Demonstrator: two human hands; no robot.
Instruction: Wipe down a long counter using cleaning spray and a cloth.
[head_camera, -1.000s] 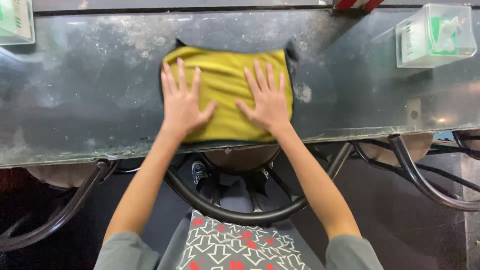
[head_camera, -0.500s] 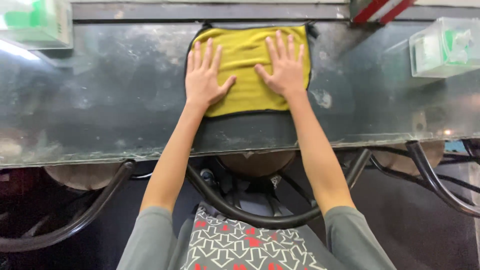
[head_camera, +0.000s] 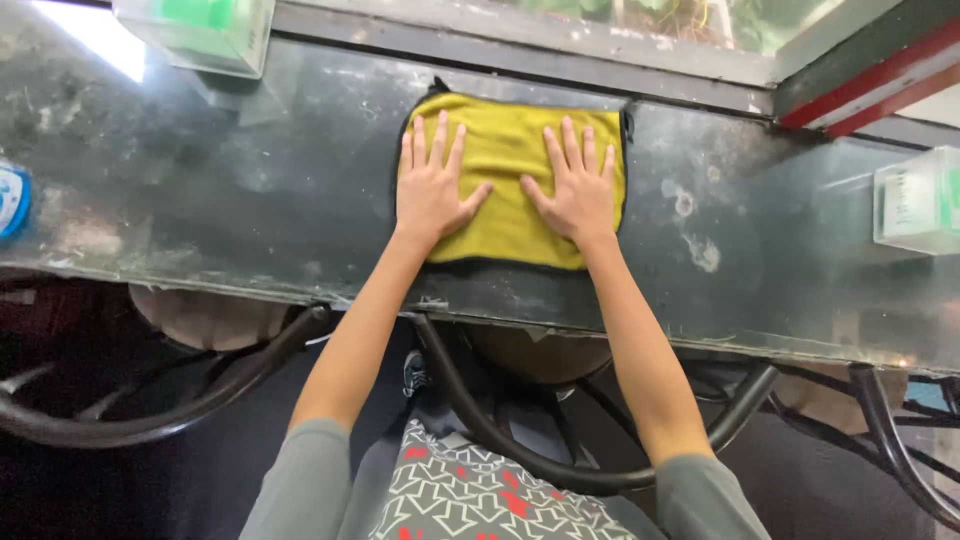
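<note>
A yellow cloth with a dark hem (head_camera: 508, 150) lies flat on a smudged glass counter (head_camera: 250, 200), close to its far edge. My left hand (head_camera: 432, 185) presses palm-down on the cloth's left half with fingers spread. On the right half, my right hand (head_camera: 572, 185) lies flat the same way. Both thumbs point toward each other over the cloth's middle. Neither hand grips anything.
A clear box with green contents (head_camera: 200, 30) stands at the far left, another clear box (head_camera: 915, 200) at the right. A blue round object (head_camera: 12, 200) sits at the left edge. Dark curved metal stool frames (head_camera: 480, 420) show beneath the glass. White smears (head_camera: 700, 250) mark the counter.
Both hands have pushed the cloth away from me toward the counter's far edge. The view has also shifted, so the left box has moved inward.
</note>
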